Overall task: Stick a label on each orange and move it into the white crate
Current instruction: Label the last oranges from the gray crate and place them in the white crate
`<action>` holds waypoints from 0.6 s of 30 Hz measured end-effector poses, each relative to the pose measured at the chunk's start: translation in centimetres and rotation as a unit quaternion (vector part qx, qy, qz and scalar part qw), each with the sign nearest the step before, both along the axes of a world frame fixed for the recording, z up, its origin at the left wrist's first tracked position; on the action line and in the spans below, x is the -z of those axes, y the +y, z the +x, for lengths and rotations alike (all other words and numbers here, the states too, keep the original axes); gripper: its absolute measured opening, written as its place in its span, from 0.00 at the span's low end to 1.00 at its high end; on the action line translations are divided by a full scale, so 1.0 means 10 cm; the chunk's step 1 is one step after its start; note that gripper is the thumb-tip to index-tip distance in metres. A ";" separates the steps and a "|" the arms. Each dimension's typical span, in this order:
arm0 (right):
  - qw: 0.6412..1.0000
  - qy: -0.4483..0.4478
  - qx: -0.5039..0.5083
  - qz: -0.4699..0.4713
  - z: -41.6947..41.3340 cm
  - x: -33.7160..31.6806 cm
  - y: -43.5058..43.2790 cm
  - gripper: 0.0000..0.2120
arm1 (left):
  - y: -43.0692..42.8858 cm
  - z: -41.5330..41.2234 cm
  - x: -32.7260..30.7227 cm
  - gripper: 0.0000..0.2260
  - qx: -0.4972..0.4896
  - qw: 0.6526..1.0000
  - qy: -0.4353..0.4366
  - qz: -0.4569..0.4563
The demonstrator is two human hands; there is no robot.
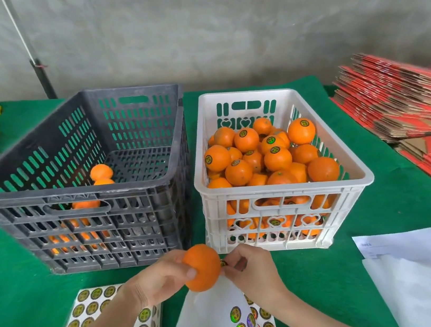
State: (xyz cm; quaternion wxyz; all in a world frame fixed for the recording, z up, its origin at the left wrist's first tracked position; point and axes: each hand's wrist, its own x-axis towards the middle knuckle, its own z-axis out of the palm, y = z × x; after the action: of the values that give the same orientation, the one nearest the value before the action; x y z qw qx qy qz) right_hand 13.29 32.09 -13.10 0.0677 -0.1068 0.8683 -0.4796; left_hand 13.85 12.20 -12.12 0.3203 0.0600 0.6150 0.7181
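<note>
Lower centre of the frame: your left hand (158, 278) grips an orange (202, 267), fingers and thumb curled round its left side, holding it above the green cloth (18, 288) just in front of the two crates. Your right hand (251, 267) pinches a round label (223, 263) between thumb and fingertips at the orange's right side. Whether the label already touches the skin cannot be told.

Centre right: the white crate (282, 190) stands on the cloth, heaped with labelled oranges (277, 158), many showing dark round stickers on top.

Centre left: the dark grey crate (75, 199) stands just beside the white one. A few unlabelled oranges (101, 172) lie in it, most of them against its near wall.

Bottom edge: two sticker sheets lie under your forearms. One sheet (91, 313) at lower left is full of round labels. The curled backing sheet (216, 318) at lower centre is bare in its upper part and carries labels lower down.

Lower right: white papers (418, 273) lie on the cloth.

Right edge: a stack of flattened red cartons (399, 98) lies on the table.
</note>
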 end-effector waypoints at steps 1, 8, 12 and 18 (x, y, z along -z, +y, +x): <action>1.000 0.003 0.006 -0.001 0.01 0.01 0.00 0.15 | 0.00 -0.02 0.01 0.30 0.001 1.000 -0.002 -0.001; 0.999 0.029 0.002 0.041 0.08 0.10 0.06 0.14 | 0.06 -0.08 0.03 0.26 0.036 0.998 0.015 -0.056; 0.994 0.067 -0.013 0.085 0.16 0.16 0.08 0.10 | 0.07 -0.11 0.08 0.28 0.026 0.994 0.003 -0.102; 0.997 -0.011 0.079 -0.025 0.08 0.02 0.16 0.08 | 0.02 -0.10 0.05 0.32 0.015 0.992 -0.002 -0.127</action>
State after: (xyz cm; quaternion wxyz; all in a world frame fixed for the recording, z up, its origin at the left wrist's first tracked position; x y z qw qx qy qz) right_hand 14.10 33.67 -13.28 0.0368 -0.0341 0.8611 -0.5060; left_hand 12.87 12.43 -12.66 0.3372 0.0269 0.6994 0.6297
